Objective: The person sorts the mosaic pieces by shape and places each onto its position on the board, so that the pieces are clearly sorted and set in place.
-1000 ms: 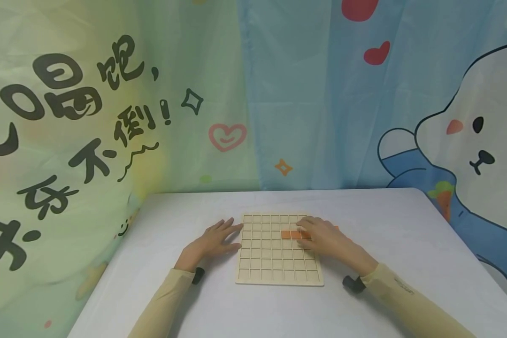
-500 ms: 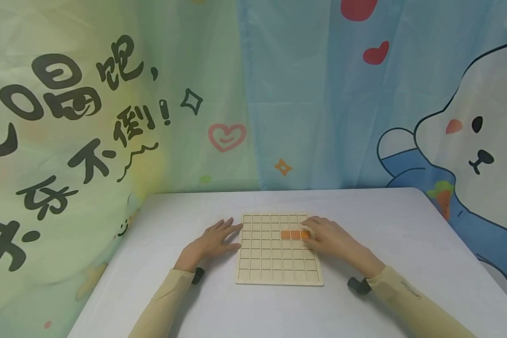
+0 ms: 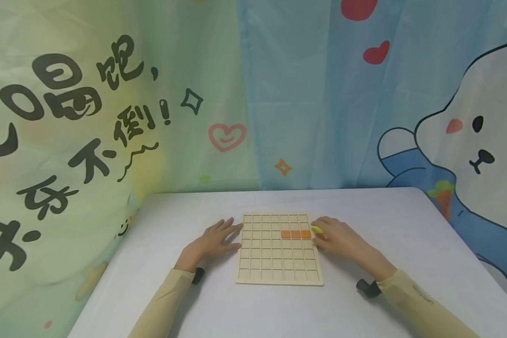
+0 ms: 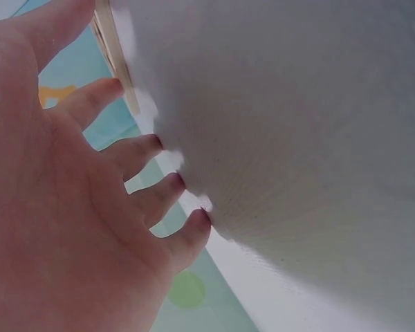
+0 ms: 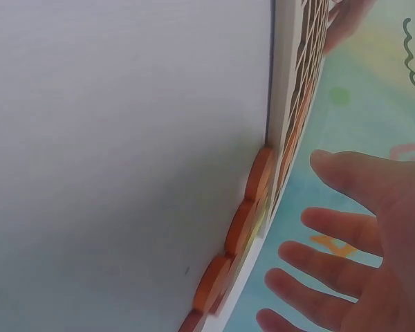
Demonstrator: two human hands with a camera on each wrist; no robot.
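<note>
A wooden grid board point(image 3: 274, 258) lies on the white table, with three orange squares point(image 3: 295, 234) in a row reaching its right edge. At the board's left edge rests my left hand point(image 3: 213, 241), fingers spread and fingertips down on the table in the left wrist view. My right hand point(image 3: 340, 239) is just off the board's right edge, its fingers extended and apart in the right wrist view. Below it, several round-edged orange pieces point(image 5: 241, 227) lie in a line against the board. A small yellow piece point(image 3: 317, 229) shows by my right fingertips; the hand partly hides it.
The white tabletop point(image 3: 194, 305) runs back to a printed curtain point(image 3: 291, 94). Both wrists carry a small dark camera, such as the right wrist's camera point(image 3: 368, 288).
My right hand has drawn back rightward off the board, uncovering all three orange squares and the yellow piece. My left hand stays in place.
</note>
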